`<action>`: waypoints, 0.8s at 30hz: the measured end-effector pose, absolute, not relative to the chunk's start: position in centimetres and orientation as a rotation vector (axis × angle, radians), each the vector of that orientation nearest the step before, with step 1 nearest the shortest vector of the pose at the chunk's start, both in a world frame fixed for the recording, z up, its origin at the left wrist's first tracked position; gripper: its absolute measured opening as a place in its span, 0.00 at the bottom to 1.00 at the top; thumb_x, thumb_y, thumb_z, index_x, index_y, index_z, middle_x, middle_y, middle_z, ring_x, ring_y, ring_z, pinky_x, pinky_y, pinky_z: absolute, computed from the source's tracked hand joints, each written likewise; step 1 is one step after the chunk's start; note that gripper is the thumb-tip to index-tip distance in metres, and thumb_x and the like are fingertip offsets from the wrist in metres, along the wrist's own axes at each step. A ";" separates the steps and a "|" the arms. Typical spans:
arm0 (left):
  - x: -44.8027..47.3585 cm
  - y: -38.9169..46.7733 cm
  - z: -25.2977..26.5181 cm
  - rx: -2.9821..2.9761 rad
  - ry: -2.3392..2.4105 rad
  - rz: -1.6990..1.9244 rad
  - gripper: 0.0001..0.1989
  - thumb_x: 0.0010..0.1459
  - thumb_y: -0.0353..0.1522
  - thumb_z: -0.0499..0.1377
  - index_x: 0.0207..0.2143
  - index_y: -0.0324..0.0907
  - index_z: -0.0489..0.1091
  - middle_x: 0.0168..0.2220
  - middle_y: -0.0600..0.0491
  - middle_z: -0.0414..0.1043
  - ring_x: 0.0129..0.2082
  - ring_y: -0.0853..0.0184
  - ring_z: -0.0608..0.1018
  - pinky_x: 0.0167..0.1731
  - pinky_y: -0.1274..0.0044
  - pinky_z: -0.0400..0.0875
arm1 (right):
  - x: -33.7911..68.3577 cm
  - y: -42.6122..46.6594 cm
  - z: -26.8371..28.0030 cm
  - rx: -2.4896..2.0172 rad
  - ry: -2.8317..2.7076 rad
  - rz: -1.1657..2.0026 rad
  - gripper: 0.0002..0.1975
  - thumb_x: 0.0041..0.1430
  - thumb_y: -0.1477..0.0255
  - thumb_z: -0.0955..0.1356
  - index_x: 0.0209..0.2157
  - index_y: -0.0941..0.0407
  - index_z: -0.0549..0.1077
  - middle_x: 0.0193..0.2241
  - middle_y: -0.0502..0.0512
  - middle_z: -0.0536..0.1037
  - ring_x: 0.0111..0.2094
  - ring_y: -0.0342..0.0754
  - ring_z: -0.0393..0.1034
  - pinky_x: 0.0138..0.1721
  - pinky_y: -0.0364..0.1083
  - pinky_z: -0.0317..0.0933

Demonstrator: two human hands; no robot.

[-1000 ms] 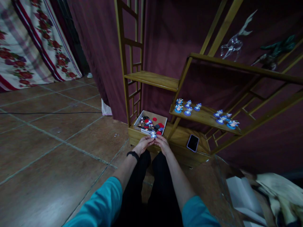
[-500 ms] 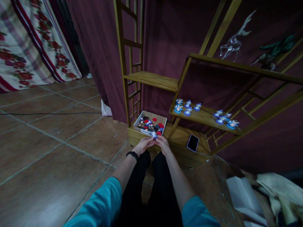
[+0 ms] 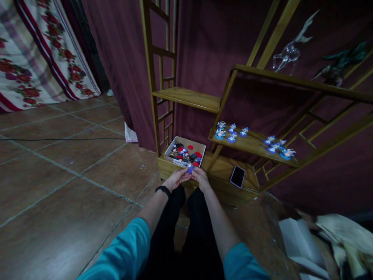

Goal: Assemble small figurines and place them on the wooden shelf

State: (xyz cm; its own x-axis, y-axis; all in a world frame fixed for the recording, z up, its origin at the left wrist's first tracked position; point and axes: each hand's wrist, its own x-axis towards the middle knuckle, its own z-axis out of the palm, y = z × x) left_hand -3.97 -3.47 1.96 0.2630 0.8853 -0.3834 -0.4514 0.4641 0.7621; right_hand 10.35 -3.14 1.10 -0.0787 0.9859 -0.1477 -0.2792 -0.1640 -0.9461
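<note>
Between my fingertips is a small figurine (image 3: 190,170) with a purple-blue round base, its base side tipped toward me. My left hand (image 3: 178,178) pinches it from the left, and my right hand (image 3: 200,177) grips its right side. Both hands are just in front of an open cardboard box (image 3: 170,151), which holds loose figurine parts and red and black discs. On the shelf to the right, several similar figurines (image 3: 232,137) stand upright on blue and purple bases, in a left group and a right group (image 3: 273,147).
A wooden display shelf (image 3: 189,98) stands before a dark curtain (image 3: 201,50). A phone (image 3: 237,176) lies on its low ledge. A clear glass animal (image 3: 288,56) and a dark green ornament (image 3: 339,64) sit higher up. A white box (image 3: 300,237) is on the floor at right.
The figurine has tilted in my fingers, so its purple-blue base now faces me and its white upper part is mostly hidden. My hands stay in nearly the same place.
</note>
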 end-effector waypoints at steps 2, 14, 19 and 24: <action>-4.0 -3.5 2.0 0.565 0.905 0.981 0.12 0.49 0.36 0.61 0.32 0.33 0.73 0.28 0.44 0.76 0.30 0.67 0.78 0.37 0.77 0.72 | 10.3 -3.2 1.1 -1.074 -0.949 1.492 0.14 0.37 0.66 0.72 0.29 0.56 0.71 0.26 0.48 0.74 0.25 0.41 0.69 0.31 0.43 0.63; -3.8 -4.2 2.4 0.661 0.831 1.113 0.15 0.39 0.25 0.67 0.34 0.35 0.73 0.32 0.48 0.76 0.31 0.70 0.77 0.39 0.78 0.68 | 10.3 -3.2 1.3 -1.013 -0.844 1.552 0.17 0.39 0.69 0.72 0.35 0.58 0.73 0.30 0.55 0.78 0.30 0.46 0.72 0.37 0.47 0.66; -3.6 -4.4 2.2 0.688 0.864 1.176 0.19 0.34 0.24 0.69 0.34 0.35 0.73 0.29 0.48 0.76 0.29 0.69 0.76 0.36 0.77 0.67 | 10.4 -3.4 1.2 -0.988 -0.823 1.558 0.17 0.40 0.68 0.72 0.35 0.58 0.74 0.31 0.56 0.78 0.31 0.47 0.73 0.38 0.49 0.66; -3.5 -4.5 2.0 0.704 0.871 1.220 0.21 0.31 0.23 0.69 0.34 0.35 0.73 0.29 0.49 0.76 0.30 0.68 0.76 0.36 0.76 0.66 | 10.5 -3.4 0.9 -0.965 -0.859 1.546 0.19 0.37 0.70 0.73 0.35 0.58 0.74 0.36 0.56 0.77 0.36 0.48 0.72 0.40 0.49 0.65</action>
